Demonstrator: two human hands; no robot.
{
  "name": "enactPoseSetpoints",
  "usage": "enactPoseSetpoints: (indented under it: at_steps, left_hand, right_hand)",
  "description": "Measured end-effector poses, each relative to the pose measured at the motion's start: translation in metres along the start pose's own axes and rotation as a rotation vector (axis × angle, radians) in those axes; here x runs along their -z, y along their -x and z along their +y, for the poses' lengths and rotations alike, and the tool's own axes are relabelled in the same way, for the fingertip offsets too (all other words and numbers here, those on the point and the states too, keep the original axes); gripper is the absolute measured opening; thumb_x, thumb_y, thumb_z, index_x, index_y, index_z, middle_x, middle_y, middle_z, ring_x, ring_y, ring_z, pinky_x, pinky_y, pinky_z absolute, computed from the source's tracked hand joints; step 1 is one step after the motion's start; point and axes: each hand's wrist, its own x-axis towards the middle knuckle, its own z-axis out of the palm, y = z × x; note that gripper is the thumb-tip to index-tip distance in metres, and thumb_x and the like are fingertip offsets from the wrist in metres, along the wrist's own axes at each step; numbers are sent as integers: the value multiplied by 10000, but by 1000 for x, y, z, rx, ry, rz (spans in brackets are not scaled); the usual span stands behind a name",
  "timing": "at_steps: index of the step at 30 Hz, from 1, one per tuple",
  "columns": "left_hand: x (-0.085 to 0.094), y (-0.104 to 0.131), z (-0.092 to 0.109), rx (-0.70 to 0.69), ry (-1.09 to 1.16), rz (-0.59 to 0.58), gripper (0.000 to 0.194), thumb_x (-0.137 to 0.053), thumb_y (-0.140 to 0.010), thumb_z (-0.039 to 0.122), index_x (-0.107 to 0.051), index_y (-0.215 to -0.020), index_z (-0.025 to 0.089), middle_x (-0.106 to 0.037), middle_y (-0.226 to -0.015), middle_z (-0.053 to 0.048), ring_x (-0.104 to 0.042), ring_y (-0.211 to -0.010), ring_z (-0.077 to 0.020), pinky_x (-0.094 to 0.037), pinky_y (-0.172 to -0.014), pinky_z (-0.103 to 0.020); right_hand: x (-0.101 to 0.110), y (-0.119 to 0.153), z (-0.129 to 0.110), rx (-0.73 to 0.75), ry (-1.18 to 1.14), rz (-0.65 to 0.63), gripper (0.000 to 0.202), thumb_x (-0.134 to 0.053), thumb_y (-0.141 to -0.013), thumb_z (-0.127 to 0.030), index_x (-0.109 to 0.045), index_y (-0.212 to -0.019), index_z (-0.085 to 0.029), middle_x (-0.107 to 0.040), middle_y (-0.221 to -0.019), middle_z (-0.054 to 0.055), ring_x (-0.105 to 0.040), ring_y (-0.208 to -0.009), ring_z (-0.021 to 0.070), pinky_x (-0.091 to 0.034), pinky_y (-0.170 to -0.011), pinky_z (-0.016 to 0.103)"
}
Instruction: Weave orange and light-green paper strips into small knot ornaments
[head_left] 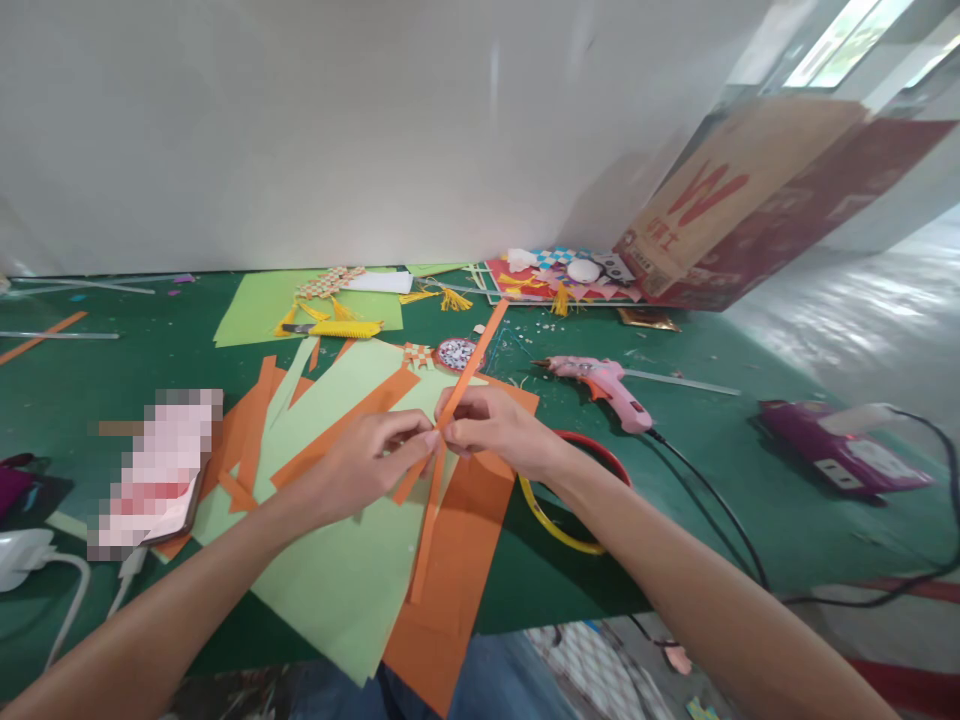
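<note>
Both hands meet above a pile of light green paper (330, 590) and orange paper (469, 540). My left hand (382, 452) is closed, thumb and fingers pinching an orange paper strip (480, 350) near its middle. Right beside it, my right hand (484, 425) is closed on the same strip. One part of the strip slants up and away past my right hand, and another part hangs down toward me. Under and beside my left hand lies a wider orange strip (345, 425).
A pink glue gun (607, 385) with a black cable lies right of the hands, near tape rolls (562, 535). A yellow cutter (345, 328) lies behind the paper. At left is a phone (161, 475); at right, a purple power strip (847, 450). Paper bags (750, 200) lean at back right.
</note>
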Motion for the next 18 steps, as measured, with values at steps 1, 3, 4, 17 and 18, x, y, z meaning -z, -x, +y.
enactPoseSetpoints:
  at_steps: [1,3,4,17,18]
  left_hand:
    - [-1,-1,-1,-13,-14,15,328,-377,-901,362,-520,-670,177,-561,-652,14,-479,-582,-121,-313,-534,-251]
    - [-1,-2,-2,-34,-49,34,349,-372,-902,368,-519,-650,175,-539,-617,19,-440,-541,-111,-291,-515,-252]
    - [-2,-2,-3,-43,-64,39,350,-372,-898,362,-512,-637,175,-526,-599,23,-422,-526,-108,-282,-507,-252]
    - [0,0,-1,-16,4,0,302,-397,-875,332,-499,-637,179,-570,-643,13,-530,-622,-137,-354,-577,-257]
    - [-1,-1,-2,-22,10,12,302,-403,-877,341,-502,-642,179,-573,-647,13,-534,-626,-138,-360,-584,-258]
  right_hand:
    - [-1,0,0,1,7,-13,34,-526,-600,-181,-522,-571,-162,-443,-466,-61,-369,-442,56,-244,-431,216]
    - [-3,1,0,8,19,-33,35,-526,-608,-186,-533,-587,-159,-447,-473,-60,-378,-452,60,-251,-436,216]
    - [-2,1,0,16,21,-40,36,-527,-611,-186,-536,-589,-159,-450,-477,-60,-379,-455,60,-253,-439,217]
    - [2,0,0,62,-18,7,23,-538,-611,-183,-546,-616,-163,-465,-478,-64,-379,-438,57,-247,-430,217]
    - [0,1,0,52,-8,-11,24,-534,-612,-183,-544,-605,-162,-464,-479,-63,-382,-443,58,-252,-433,216]
